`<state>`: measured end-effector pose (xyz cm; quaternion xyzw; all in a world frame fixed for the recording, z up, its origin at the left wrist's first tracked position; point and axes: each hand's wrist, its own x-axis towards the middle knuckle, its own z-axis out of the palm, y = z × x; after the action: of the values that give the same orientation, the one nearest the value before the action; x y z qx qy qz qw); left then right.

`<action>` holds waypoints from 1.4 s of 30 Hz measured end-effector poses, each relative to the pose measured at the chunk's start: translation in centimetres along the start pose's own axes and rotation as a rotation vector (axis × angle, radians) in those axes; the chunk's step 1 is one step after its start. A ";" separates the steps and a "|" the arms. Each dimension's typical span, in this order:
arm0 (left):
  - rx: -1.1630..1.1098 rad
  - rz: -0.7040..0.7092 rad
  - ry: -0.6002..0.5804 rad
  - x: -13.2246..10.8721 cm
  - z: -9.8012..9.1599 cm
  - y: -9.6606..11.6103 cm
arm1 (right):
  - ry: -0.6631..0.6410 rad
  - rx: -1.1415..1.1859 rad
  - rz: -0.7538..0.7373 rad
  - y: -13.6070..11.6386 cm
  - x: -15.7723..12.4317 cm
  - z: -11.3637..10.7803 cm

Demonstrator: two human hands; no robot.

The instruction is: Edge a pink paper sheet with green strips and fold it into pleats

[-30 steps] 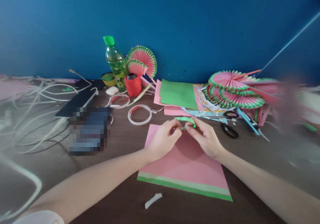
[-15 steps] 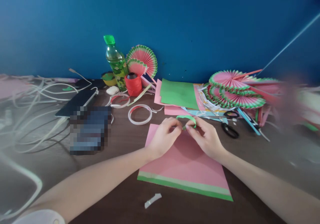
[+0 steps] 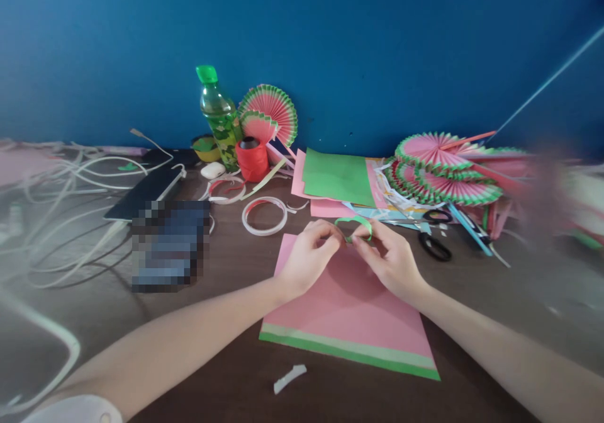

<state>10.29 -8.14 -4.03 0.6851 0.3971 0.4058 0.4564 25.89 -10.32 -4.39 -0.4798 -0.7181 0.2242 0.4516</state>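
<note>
Green strip (image 3: 360, 219): reads as thin paper, so expect light, limp, springy in a curl, easy to crease or tear. Not likely slippery. Best hold: a soft fingertip pinch near the ends, no squeezing mid-curve. It's in a loose loop between your fingertips, over the far edge of the pink sheet (image 3: 349, 310), which lies flat on the surface (image 3: 221, 253), green and pale bands along the near edge.

Your left hand (image 3: 314, 256): fingers curled, thumb against index, pinching the strip's left side; exact contact partly hidden. Your right hand (image 3: 389, 259): thumb and index nearly closed, gripping the right side, other fingers folded loosely. Fingertips of both hands just beside each other. White scrap (image 3: 289, 379) lies near the sheet's near edge.
</note>
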 end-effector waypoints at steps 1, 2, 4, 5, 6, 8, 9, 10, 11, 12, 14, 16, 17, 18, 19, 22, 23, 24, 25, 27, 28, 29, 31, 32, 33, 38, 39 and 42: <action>0.004 0.000 0.002 0.0 0.0 -0.1 | -0.006 0.003 -0.010 0.1 0.0 0.0; 0.008 0.005 0.000 0.0 0.0 -0.1 | -0.011 0.005 -0.021 0.1 0.0 0.0; 0.010 0.019 -0.005 0.0 0.0 -0.1 | -0.017 0.004 -0.038 0.2 -0.1 0.1; 0.007 0.024 -0.004 0.0 0.0 -0.1 | -0.017 0.002 -0.043 0.2 -0.1 0.1; 0.005 0.026 -0.004 0.0 0.0 -0.1 | -0.015 0.000 -0.045 0.2 -0.1 0.1; 0.002 0.017 -0.002 0.0 0.0 0.1 | -0.010 -0.004 -0.045 0.2 -0.1 0.1; 0.005 0.005 0.001 0.0 0.0 0.2 | -0.007 -0.007 -0.042 0.1 -0.1 0.1; 0.008 -0.007 0.002 0.0 0.0 0.2 | -0.002 -0.009 -0.037 0.1 -0.1 0.1; 0.012 -0.018 0.005 0.0 0.0 0.3 | 0.001 -0.011 -0.029 0.1 -0.1 0.1; 0.016 -0.025 0.010 0.0 0.0 0.3 | 0.003 -0.011 -0.021 0.0 -0.1 0.1; 0.023 -0.029 0.016 0.0 0.0 0.4 | 0.013 -0.005 0.005 0.0 -0.1 0.1; 0.023 -0.026 0.019 0.0 0.0 0.4 | 0.034 0.007 0.047 0.0 -0.1 0.1; 0.021 -0.027 0.019 0.0 0.0 0.4 | 0.045 0.013 0.072 0.0 -0.1 0.1; 0.018 -0.028 0.017 0.0 0.0 0.4 | 0.054 0.020 0.097 0.0 -0.1 0.1; 0.014 -0.028 0.016 0.0 0.0 0.4 | 0.057 0.028 0.119 0.0 -0.1 0.1; 0.013 -0.022 0.012 0.0 0.0 0.4 | 0.047 0.072 0.168 0.2 -0.1 0.0; 0.016 -0.021 0.014 0.0 0.0 0.5 | 0.039 0.093 0.183 0.3 0.0 0.0; 0.020 -0.022 0.018 0.0 0.0 0.5 | 0.031 0.116 0.197 0.4 0.0 -0.1; 0.024 -0.024 0.021 0.0 0.0 0.5 | 0.019 0.137 0.212 0.4 0.0 -0.1; 0.029 -0.027 0.024 0.0 -0.1 0.5 | -0.009 0.172 0.229 0.5 0.1 -0.2; 0.031 -0.027 0.024 0.0 -0.1 0.5 | -0.021 0.190 0.234 0.5 0.1 -0.2; 0.032 -0.027 0.024 0.0 -0.1 0.5 | -0.034 0.209 0.239 0.5 0.2 -0.2; 0.038 -0.027 0.025 0.0 -0.1 0.4 | -0.051 0.249 0.256 0.4 0.2 -0.1; 0.043 -0.027 0.025 0.0 -0.1 0.4 | -0.056 0.263 0.263 0.4 0.2 -0.1; 0.048 -0.026 0.022 -0.1 -0.1 0.3 | -0.056 0.268 0.266 0.3 0.2 -0.1; 0.078 0.015 0.013 -0.1 -0.1 0.1 | -0.014 0.186 0.201 0.3 0.3 0.2; 0.081 0.021 0.015 -0.1 -0.1 0.1 | -0.010 0.171 0.189 0.3 0.4 0.2; 0.083 0.022 0.021 -0.1 0.0 0.1 | -0.009 0.146 0.158 0.2 0.4 0.2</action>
<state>10.27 -8.21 -3.96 0.7035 0.4109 0.4010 0.4190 25.78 -9.86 -4.49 -0.4999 -0.6617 0.3128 0.4630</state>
